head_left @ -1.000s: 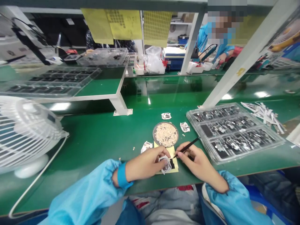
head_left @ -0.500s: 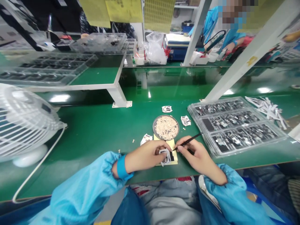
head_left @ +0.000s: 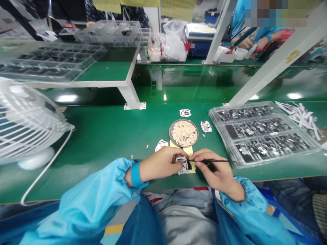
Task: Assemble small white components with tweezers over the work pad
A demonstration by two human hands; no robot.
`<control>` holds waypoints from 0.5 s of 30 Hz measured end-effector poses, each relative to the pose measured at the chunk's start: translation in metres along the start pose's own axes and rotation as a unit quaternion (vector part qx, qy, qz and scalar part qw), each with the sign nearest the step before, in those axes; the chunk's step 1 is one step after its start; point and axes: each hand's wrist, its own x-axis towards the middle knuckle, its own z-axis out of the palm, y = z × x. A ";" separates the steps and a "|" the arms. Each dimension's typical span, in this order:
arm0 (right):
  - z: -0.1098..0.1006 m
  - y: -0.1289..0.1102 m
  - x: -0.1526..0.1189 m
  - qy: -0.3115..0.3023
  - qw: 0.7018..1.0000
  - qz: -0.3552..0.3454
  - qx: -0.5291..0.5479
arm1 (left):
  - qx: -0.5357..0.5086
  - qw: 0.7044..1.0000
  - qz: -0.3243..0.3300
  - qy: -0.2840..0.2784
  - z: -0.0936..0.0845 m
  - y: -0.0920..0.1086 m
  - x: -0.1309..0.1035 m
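My left hand [head_left: 163, 163] is closed on a small white plastic frame [head_left: 183, 167], with its thumb inside the outline. Dark and metallic parts show within the frame. My right hand [head_left: 214, 168] pinches thin dark tweezers [head_left: 212, 160], whose tip reaches the frame's upper right edge. Under the frame lies a yellow paper [head_left: 188, 150] with a black patch [head_left: 189, 165]. Just beyond my hands, a round dish [head_left: 183, 133] holds many tiny beige pieces. Similar white frames lie around it: one at the back [head_left: 185, 113], one to the right [head_left: 205, 127], one by my left hand [head_left: 161, 145].
A white fan [head_left: 30, 126] stands at the left. On the right are stacked clear trays [head_left: 265, 132] of small parts and a pile of white strips [head_left: 301, 117]. A raised shelf [head_left: 107, 68] carries more trays. Across the bench, a person's hands [head_left: 255, 42] are at work.
My right hand has moved slightly toward the left hand, and the tweezers now lie flatter, their tip at the frame. The left hand keeps hold of the frame. The whole view has shifted a little.
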 end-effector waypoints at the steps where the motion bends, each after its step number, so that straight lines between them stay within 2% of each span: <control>1: 0.000 0.000 0.000 0.002 1.000 -0.010 -0.004 | 0.003 1.000 0.002 0.002 0.000 0.000 0.000; 15: 0.002 -0.003 0.004 0.006 0.997 -0.066 -0.036 | 0.009 1.000 0.014 0.010 0.000 0.002 -0.001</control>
